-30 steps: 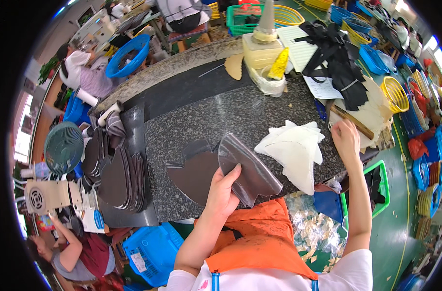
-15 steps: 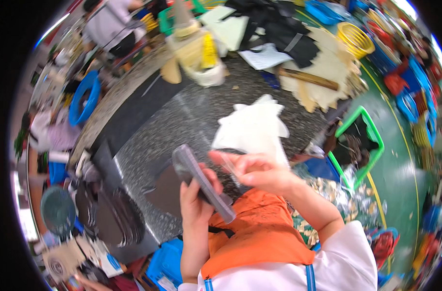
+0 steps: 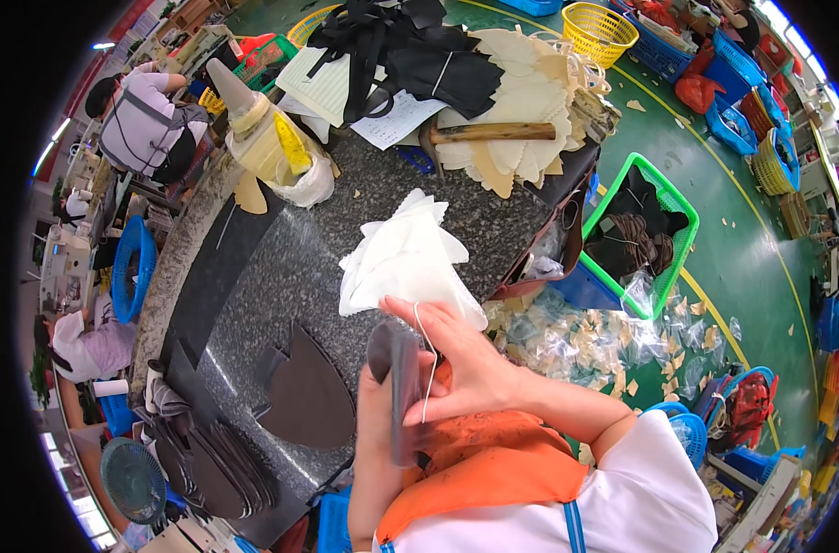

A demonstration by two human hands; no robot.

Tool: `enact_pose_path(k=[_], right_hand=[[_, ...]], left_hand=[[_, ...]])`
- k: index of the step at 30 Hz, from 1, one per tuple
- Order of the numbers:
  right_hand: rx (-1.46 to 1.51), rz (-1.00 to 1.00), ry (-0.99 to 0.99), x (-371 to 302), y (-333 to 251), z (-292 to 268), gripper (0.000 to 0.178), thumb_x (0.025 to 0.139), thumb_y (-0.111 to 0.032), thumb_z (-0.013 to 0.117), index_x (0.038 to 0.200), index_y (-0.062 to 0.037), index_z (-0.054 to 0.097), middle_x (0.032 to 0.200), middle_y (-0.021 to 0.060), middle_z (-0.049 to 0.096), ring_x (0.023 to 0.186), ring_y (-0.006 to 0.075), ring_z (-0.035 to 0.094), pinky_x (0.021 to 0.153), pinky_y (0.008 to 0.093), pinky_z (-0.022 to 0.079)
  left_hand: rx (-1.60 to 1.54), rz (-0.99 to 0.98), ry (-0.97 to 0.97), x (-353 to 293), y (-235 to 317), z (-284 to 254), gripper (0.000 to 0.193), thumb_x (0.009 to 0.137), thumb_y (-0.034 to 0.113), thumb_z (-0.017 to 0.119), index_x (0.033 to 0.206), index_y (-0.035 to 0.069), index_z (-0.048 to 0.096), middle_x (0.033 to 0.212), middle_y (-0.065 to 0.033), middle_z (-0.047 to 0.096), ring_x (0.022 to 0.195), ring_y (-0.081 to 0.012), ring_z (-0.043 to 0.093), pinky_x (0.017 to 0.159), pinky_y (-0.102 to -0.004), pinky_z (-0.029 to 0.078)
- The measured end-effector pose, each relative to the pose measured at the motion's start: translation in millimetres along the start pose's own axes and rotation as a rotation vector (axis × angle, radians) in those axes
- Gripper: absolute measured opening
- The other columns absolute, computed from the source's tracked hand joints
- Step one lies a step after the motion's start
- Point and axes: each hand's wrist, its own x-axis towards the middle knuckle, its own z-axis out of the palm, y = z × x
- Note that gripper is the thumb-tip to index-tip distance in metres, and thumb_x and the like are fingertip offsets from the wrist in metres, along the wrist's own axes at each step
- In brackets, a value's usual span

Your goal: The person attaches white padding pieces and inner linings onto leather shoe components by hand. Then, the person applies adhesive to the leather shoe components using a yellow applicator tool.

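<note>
Seen edge-on, a thin stack of dark brown flat pieces [image 3: 404,387] stands upright in my left hand [image 3: 374,419], which is closed around it. My right hand [image 3: 475,364] is beside it with fingers spread, stretching a thin white elastic band [image 3: 433,373] between fingertips and thumb. The band is at the stack's right side; whether it loops around the stack I cannot tell. Just beyond my hands lies a pile of white scalloped pieces [image 3: 401,253]. A dark brown pointed piece [image 3: 310,396] rests on the speckled stone tabletop [image 3: 244,341] to the left.
More dark brown stacks [image 3: 221,475] lie at the near left. At the back are a cone-nozzled bottle [image 3: 253,129], black pieces [image 3: 442,78], and a wooden-handled hammer [image 3: 498,132] on cream pieces [image 3: 493,170]. A green-rimmed basket [image 3: 688,235] stands right; scraps [image 3: 604,341] litter the floor. Another person [image 3: 147,129] sits far left.
My right hand has spread its fingers and stretched the band beside the stack. The stack has turned from tilted to upright. My view has shifted, so the table things appear further left.
</note>
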Motion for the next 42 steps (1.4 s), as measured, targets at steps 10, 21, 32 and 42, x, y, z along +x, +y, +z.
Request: enact_pose_path(k=[10, 21, 32, 42], right_hand=[[0.631, 0.330, -0.115, -8.7, -1.9, -23.8, 0.097, 0.060, -0.041, 0.089, 0.141, -0.0068, 0.048, 0.115, 0.0088, 0.065, 0.087, 0.0124, 0.056, 0.081, 0.0278, 0.044], [-0.327, -0.136, -0.353, -37.1, -28.2, -67.9, 0.047, 0.066, 0.000, 0.073, 0.112, -0.0056, 0.066, 0.115, 0.0089, 0.063, 0.098, 0.0275, 0.063, 0.082, 0.0344, 0.054], [-1.271, 0.104, 0.669, -40.7, 34.1, -167.7, 0.031, 0.077, 0.006, 0.059, 0.106, -0.0050, 0.062, 0.099, 0.0126, 0.061, 0.092, 0.0315, 0.060, 0.077, 0.0393, 0.050], [-1.665, 0.524, -0.105, -35.6, 147.8, -165.4, 0.008, 0.068, -0.015, 0.064, 0.070, -0.0081, 0.068, 0.080, 0.0106, 0.066, 0.089, 0.0284, 0.062, 0.081, 0.0404, 0.042]], left_hand=[[0.608, 0.188, -0.663, 1.1, -1.0, 5.3, 0.021, 0.081, 0.025, 0.071, 0.082, 0.004, 0.071, 0.073, -0.0095, 0.067, 0.067, -0.0178, 0.062, 0.061, -0.0273, 0.047], [0.327, -0.207, -0.339, 21.2, -34.8, 16.3, 0.056, 0.094, 0.007, 0.060, 0.143, -0.006, 0.036, 0.133, -0.0130, 0.055, 0.114, -0.0138, 0.057, 0.095, -0.0270, 0.047], [0.817, 0.583, -0.332, 15.2, -53.8, 9.7, 0.053, 0.087, 0.002, 0.063, 0.138, 0.007, 0.050, 0.146, -0.0127, 0.044, 0.136, -0.0303, 0.039, 0.111, -0.0403, 0.032], [1.698, 0.418, 0.069, 153.4, 71.5, -20.6, 0.085, 0.058, 0.036, 0.087, 0.126, 0.000, 0.050, 0.131, -0.0211, 0.053, 0.120, -0.0413, 0.049, 0.101, -0.0483, 0.041]])
